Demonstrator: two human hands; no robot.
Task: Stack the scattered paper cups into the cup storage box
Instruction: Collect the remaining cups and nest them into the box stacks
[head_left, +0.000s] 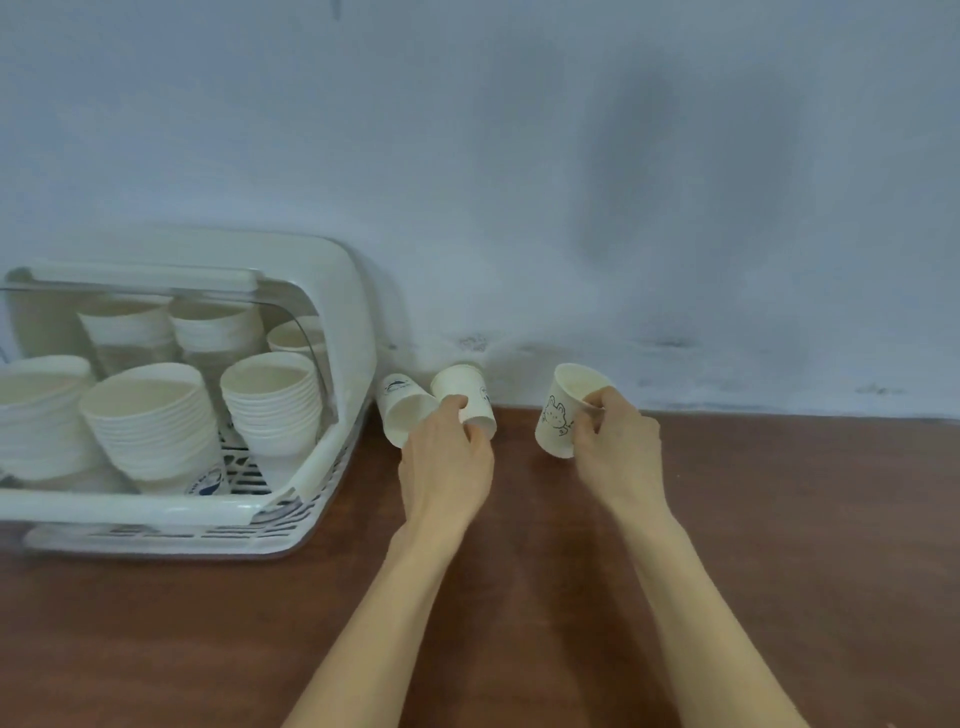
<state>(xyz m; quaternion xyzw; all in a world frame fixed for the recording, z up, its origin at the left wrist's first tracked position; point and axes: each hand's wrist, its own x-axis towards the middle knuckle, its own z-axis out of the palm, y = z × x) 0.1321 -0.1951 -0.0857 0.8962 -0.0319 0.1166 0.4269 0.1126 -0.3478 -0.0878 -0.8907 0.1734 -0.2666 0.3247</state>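
Head view first takes in my worktop (519, 571), brown and running back to a pale wall, and on its left the cup storage box (332, 364), its clear lid raised and its racks already carrying several tall nests of paper cups. The nearest of those, the right-hand front stack (272, 402), leans mouth-up toward me. Just right of the box, near the wall, a dolphin-print cup (402, 413) lies tipped with its open mouth facing down toward me. Touching it on the right is a plain cup (462, 392), which my left hand (447, 467) grips from the near side, thumb and fingers (457, 402) curled round its wall; its long axis tilts, though I cannot quite tell whether its mouth points up or away. My right hand (621, 447) pinches the bunny cup (563, 410) by the rim, held clear of the worktop, mouth up and leaning left. I judge the next move hangs on this: the left hand is the nearer to the box, so its cup should travel left and drop base-first into that front stack.
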